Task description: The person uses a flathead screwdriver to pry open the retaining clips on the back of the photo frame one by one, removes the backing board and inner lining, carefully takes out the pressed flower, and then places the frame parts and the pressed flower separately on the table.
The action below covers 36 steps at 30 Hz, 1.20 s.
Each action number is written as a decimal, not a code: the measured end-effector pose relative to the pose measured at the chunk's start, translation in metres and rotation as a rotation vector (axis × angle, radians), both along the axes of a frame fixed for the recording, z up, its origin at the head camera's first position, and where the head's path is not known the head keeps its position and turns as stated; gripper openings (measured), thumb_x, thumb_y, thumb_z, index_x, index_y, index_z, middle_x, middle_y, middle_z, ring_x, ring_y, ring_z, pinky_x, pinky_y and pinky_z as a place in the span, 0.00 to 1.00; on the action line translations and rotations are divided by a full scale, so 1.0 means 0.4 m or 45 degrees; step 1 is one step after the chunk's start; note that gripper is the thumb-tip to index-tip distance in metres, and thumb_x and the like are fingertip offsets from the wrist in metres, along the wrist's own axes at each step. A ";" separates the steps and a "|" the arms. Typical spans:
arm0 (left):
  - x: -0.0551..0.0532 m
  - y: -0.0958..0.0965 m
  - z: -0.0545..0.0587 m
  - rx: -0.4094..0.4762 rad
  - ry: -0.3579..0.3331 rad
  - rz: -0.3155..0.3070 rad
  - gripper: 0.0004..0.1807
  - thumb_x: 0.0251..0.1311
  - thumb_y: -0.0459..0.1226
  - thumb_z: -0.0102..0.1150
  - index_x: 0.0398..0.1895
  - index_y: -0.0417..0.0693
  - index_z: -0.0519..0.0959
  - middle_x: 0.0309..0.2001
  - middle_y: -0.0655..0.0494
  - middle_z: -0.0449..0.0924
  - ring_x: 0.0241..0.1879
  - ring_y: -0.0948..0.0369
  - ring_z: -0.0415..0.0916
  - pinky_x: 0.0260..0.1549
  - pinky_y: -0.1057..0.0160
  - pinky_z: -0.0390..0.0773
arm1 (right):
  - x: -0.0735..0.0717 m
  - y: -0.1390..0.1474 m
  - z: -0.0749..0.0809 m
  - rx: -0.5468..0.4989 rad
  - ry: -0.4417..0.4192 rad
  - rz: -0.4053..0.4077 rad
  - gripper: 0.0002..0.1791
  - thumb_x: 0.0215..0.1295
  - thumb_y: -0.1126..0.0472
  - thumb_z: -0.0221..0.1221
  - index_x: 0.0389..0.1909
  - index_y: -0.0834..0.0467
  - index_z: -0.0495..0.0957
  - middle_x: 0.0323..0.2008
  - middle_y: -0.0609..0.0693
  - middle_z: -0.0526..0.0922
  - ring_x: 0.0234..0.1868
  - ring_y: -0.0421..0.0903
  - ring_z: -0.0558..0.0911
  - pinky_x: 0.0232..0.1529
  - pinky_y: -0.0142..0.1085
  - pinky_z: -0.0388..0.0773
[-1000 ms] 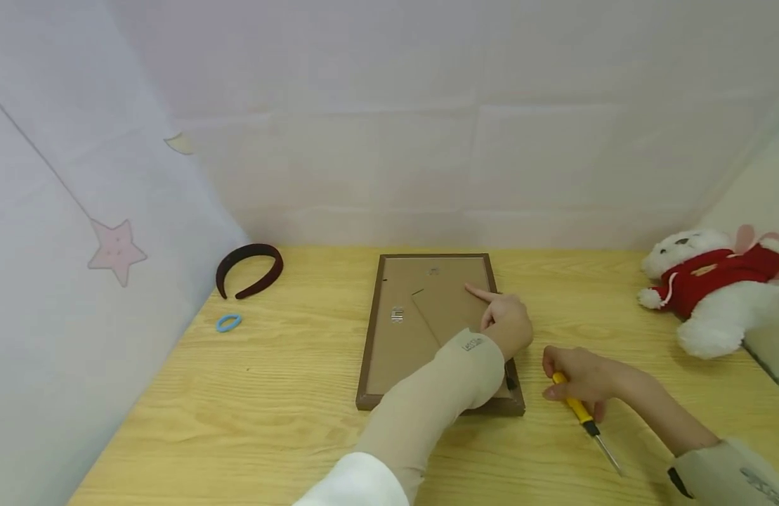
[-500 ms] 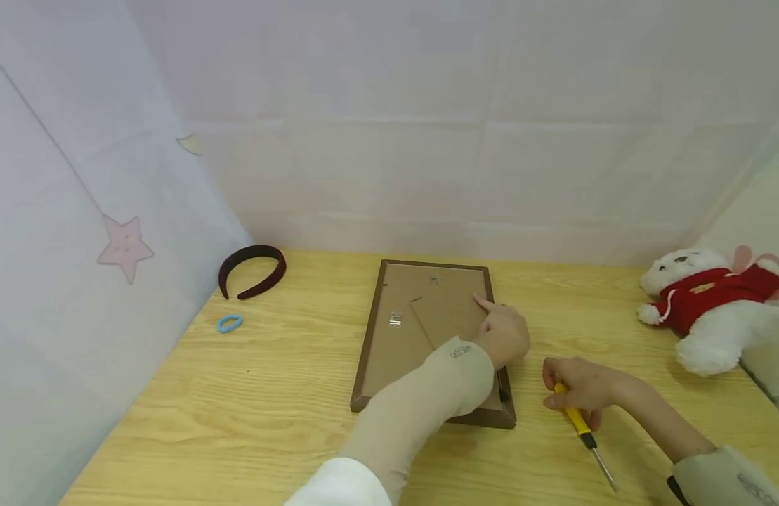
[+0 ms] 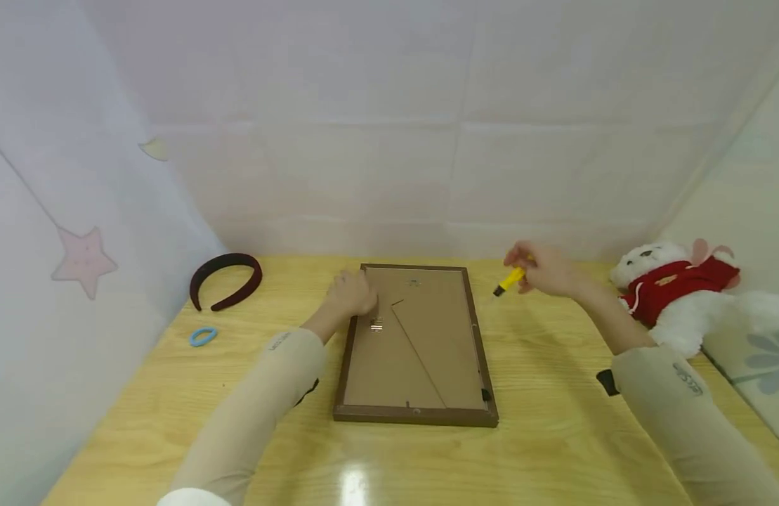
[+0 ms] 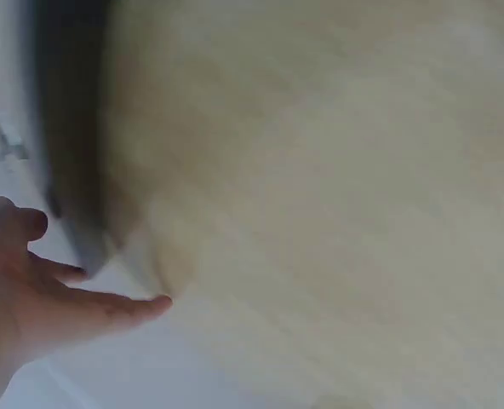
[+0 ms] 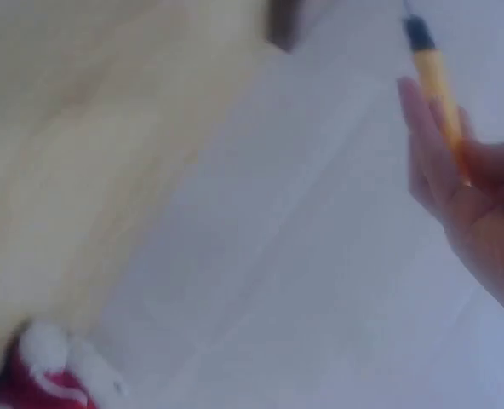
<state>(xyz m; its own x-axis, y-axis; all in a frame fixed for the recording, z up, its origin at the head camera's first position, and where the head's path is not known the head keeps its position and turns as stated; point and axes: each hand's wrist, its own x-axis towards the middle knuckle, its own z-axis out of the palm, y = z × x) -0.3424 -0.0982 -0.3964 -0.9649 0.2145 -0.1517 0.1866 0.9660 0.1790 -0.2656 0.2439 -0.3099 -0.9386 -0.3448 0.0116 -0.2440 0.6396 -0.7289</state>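
A brown picture frame lies back side up on the wooden table, showing a tan backing board with metal hangers. My left hand is at the frame's upper left edge. In the left wrist view, the fingers of my left hand reach out fairly straight beside the blurred dark frame edge; firm contact cannot be made out. Off the frame's upper right side, my right hand holds a yellow-handled screwdriver above the table. The right wrist view shows the screwdriver's handle between thumb and fingers.
A dark red headband and a light blue hair tie lie on the left of the table. A white plush bear in a red sweater lies at the right, by the side wall. A pale cloth backdrop rises behind.
My left hand has left the frame's right side for its upper left edge. My right hand has lifted the screwdriver and carried it farther back. The head view has shifted slightly.
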 end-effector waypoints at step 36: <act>0.060 -0.019 -0.106 -0.138 0.610 -0.146 0.10 0.69 0.35 0.53 0.41 0.36 0.81 0.21 0.50 0.75 0.16 0.62 0.67 0.11 0.69 0.70 | -0.228 -0.361 -0.230 0.323 0.075 0.174 0.21 0.71 0.65 0.55 0.62 0.48 0.76 0.61 0.55 0.76 0.14 0.39 0.55 0.16 0.29 0.58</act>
<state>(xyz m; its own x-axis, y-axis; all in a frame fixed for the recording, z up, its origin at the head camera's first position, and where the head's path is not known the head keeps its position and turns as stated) -0.3185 -0.1059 -0.4388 -0.9028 0.3306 0.2750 0.3291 0.9428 -0.0529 -0.3568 0.0993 -0.4017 -0.8834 -0.4670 -0.0383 -0.3777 0.7580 -0.5318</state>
